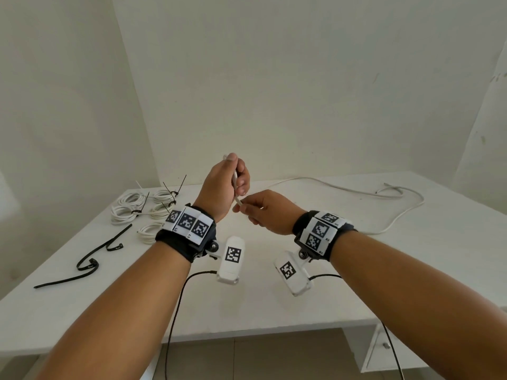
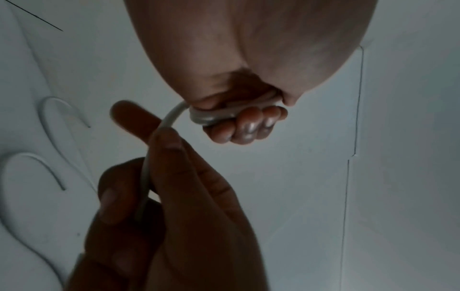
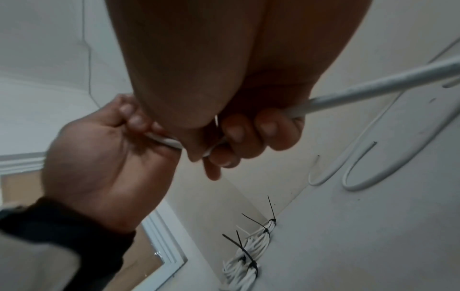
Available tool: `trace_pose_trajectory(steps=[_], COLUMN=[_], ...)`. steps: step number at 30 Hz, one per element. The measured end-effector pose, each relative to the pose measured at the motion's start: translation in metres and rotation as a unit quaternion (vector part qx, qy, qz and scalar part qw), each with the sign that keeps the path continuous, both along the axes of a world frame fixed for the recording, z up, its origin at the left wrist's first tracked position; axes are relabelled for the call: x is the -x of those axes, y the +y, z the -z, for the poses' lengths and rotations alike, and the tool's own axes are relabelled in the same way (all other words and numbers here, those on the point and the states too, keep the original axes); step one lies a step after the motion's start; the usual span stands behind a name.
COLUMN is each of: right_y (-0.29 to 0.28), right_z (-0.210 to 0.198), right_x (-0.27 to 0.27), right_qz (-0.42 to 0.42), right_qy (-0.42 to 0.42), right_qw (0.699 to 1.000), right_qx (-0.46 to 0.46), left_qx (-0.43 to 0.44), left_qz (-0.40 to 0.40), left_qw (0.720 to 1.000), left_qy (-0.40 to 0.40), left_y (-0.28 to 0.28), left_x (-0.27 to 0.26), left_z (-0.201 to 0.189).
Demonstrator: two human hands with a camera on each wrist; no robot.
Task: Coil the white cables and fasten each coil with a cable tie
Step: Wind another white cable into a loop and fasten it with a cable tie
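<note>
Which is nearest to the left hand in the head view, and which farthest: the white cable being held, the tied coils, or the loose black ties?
1. White cable: gripped in the left hand itself.
2. Tied coils: on the table, to its left.
3. Loose black ties: farther left, toward the table's near edge.

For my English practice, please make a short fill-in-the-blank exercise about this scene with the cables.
1. Both hands hold one ____ cable.
2. The finished coils are fastened with ____ ties.
3. The left hand is ____ than the right hand.
4. The loose ties lie on the ____ side of the table.

Missing: white; black; higher; left
</note>
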State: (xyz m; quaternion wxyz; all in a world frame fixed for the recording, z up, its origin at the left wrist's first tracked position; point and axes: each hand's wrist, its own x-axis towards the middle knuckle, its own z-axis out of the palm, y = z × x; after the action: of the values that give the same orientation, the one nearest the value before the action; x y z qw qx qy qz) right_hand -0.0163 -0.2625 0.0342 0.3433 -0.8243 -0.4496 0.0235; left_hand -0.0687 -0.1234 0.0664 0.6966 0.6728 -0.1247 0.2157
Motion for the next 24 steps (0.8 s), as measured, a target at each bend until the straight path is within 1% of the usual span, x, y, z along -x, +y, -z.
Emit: trace_pose_trajectory(steps=[2, 4, 7, 10, 12, 13, 15, 17, 18, 20, 21, 24], right_y=[0.002, 0.003, 0.000, -0.004, -0.008, -0.009, -0.012, -0.013, -0.014, -0.015, -0.017, -0.025], right_z=[0.000, -0.001, -0.004, -0.014, -0.023, -0.026, -0.032, -0.034, -0.035, -0.039, -0.041, -0.053], right_x=[0.002, 0.004, 0.009, 0.010, 0.011, 0.011, 0.011, 0.011, 0.010, 0.009, 0.007, 0.001], right_qz=[0.011, 0.010, -0.011, -0.022, -0.029, -0.034, -0.042, -0.047, -0.050, -0.052, -0.050, -0.035], right_qy=[-0.044, -0.086, -0.110, -0.128, -0.153, -0.153, -0.150, -0.152, -0.155, -0.162, -0.163, -0.140], right_qw=[0.998, 0.991, 0.983, 0.980, 0.977, 0.977, 0.977, 0.976, 0.975, 0.975, 0.975, 0.986], right_qx=[0.049, 0.098, 0.146, 0.152, 0.148, 0.146, 0.146, 0.151, 0.151, 0.147, 0.141, 0.081], left_qx=[-0.073, -0.148, -0.229, -0.318, -0.367, -0.378, -0.367, -0.360, -0.368, -0.396, -0.388, -0.302], left_qz=[-0.047, -0.088, -0.123, -0.132, -0.115, -0.098, -0.066, -0.062, -0.063, -0.042, -0.024, 0.019], left_qw=[0.996, 0.985, 0.964, 0.933, 0.915, 0.911, 0.917, 0.919, 0.914, 0.899, 0.902, 0.934], left_qy=[0.007, 0.015, 0.049, 0.102, 0.125, 0.129, 0.141, 0.150, 0.159, 0.180, 0.188, 0.192], left_y=[0.002, 0.001, 0.003, 0.010, 0.010, 0.008, 0.002, 0.001, 0.001, 0.003, 0.004, 0.004], left_x=[-0.001, 0.000, -0.001, -0.003, -0.001, 0.001, 0.005, 0.007, 0.007, 0.007, 0.007, 0.009], left_z=[0.005, 0.011, 0.017, 0.022, 0.024, 0.025, 0.024, 0.023, 0.023, 0.026, 0.027, 0.029])
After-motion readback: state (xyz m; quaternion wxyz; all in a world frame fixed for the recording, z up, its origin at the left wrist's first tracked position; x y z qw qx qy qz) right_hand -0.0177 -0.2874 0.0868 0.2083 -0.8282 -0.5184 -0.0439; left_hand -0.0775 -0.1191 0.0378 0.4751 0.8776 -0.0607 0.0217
